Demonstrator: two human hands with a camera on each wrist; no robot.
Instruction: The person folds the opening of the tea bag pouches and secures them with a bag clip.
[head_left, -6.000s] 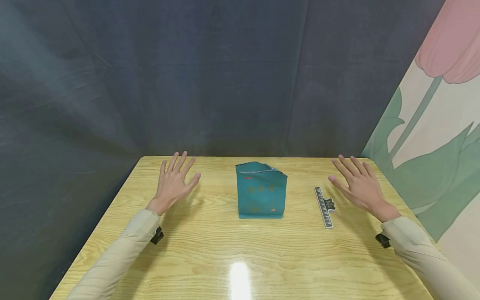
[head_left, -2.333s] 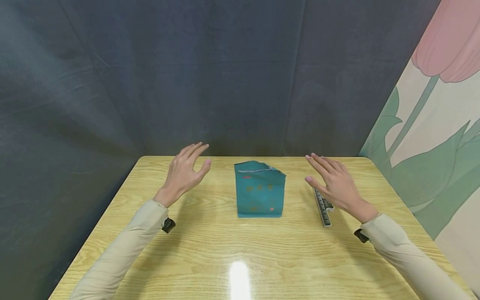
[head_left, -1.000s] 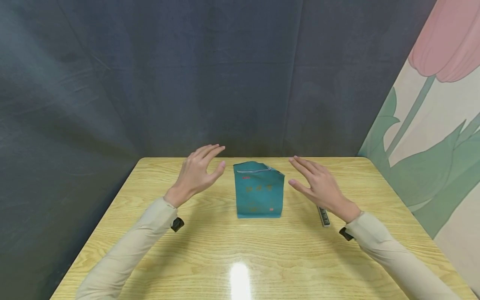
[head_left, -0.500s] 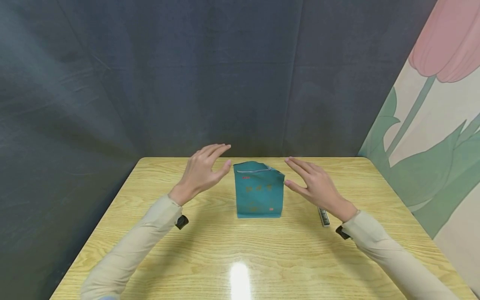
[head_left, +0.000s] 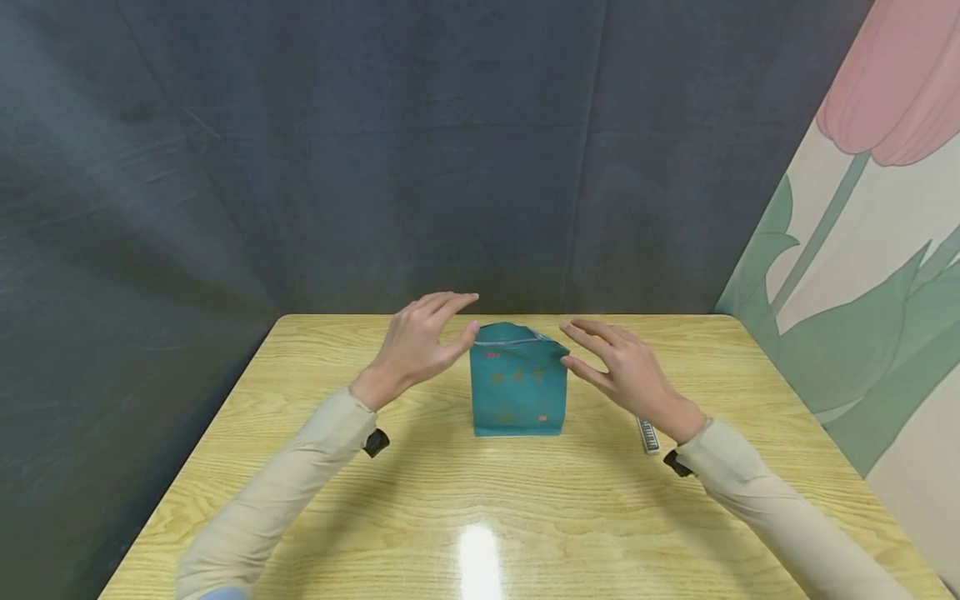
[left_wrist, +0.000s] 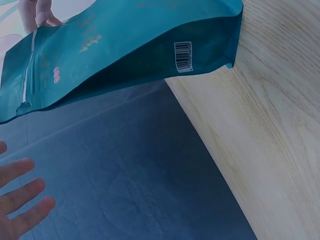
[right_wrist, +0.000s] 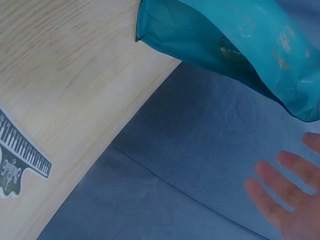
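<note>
A teal stand-up pouch with a pale zip line near its top stands upright on the wooden table. My left hand is at its upper left corner, fingers extended and thumb tip overlapping the edge in the head view. On the other side my right hand has its thumb and fingertips right at the upper right corner, fingers slightly bent. In the left wrist view the right hand's fingertips meet the pouch's top edge. A clip with a piano-key pattern lies on the table, partly hidden under the right hand in the head view.
The wooden table reaches back to a dark blue cloth. At the right stands a panel with a painted pink tulip. A black wrist camera hangs under the left cuff.
Both hands have moved inward from the table's sides to the pouch's upper corners. The right hand now covers part of the clip. The pouch stays in place.
</note>
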